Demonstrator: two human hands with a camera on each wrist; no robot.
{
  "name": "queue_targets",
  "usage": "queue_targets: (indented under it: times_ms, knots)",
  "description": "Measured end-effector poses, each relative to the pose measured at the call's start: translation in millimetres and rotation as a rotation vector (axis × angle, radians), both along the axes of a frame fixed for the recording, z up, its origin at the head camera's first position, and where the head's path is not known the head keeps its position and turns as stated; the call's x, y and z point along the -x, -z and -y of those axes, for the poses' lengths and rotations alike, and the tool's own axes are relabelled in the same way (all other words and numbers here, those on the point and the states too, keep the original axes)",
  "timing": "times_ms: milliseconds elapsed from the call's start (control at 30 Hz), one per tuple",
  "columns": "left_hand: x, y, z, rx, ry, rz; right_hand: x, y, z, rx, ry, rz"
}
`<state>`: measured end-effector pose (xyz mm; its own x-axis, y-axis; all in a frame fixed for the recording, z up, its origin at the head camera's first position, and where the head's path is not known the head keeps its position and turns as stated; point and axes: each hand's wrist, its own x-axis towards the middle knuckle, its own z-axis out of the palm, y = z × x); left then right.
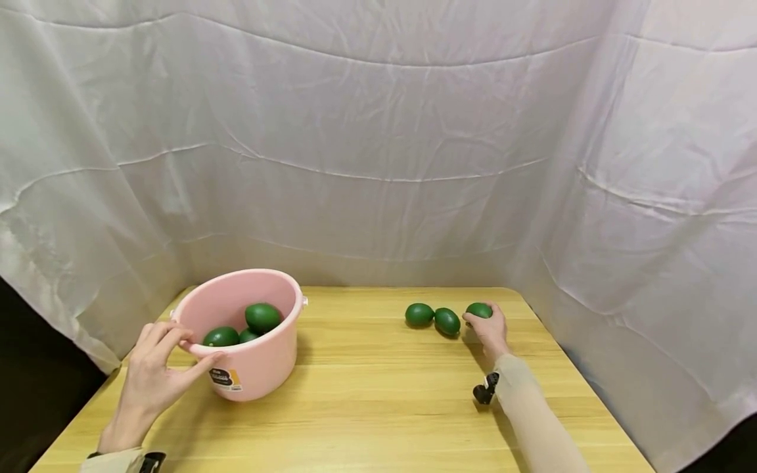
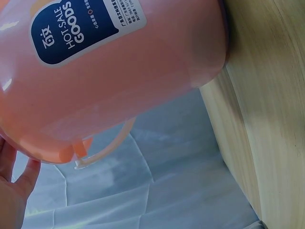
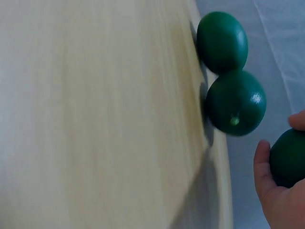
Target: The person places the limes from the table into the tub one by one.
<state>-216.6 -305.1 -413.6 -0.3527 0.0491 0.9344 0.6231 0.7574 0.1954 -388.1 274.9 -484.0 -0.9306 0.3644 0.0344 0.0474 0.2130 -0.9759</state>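
Note:
A pink plastic bucket [image 1: 266, 368] stands at the left of the table, tipped slightly in the head view, with several dark green avocados [image 1: 263, 318] inside it. My left hand [image 1: 155, 371] pinches its near-left rim, thumb on the outside and fingertips over the edge. Far to the right, my right hand [image 1: 492, 328] holds an avocado [image 1: 479, 310] between thumb and fingers. Also in the right wrist view, that avocado [image 3: 289, 160] sits in the grasp, partly cut off by the frame. Two more avocados [image 1: 419, 315] lie close together just left of this hand.
The wooden table [image 1: 367, 394] has light curtains [image 1: 390, 217] behind it and along both sides. A clear handle [image 2: 107, 150] hangs off the bucket in the left wrist view. A black wrist device [image 1: 486, 389] sticks out from the right sleeve.

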Motion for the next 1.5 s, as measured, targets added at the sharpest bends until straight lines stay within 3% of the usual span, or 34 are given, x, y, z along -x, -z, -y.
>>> queue_targets:
  times_ms: [167,567,767,1033,1500]
  knots:
    - [0.2,-0.5,0.2,0.007,-0.001,-0.009,-0.8,-7.7,10,-0.074,-0.017,-0.017]
    - [0.2,0.7,1.0,0.009,-0.003,-0.007,-3.1,-20.3,39,-0.063,-0.119,-0.051]
    - [-0.2,1.0,0.6,0.009,0.000,-0.012,-2.1,-26.9,62,-0.005,-0.184,-0.071]
    - [0.3,-0.2,-0.4,0.017,0.002,-0.020,-3.8,-38.0,84,-0.074,-0.228,-0.091]
    - [-0.1,0.1,-0.5,0.020,-0.002,-0.030,-11.2,-56.4,116,-0.076,-0.303,-0.129]
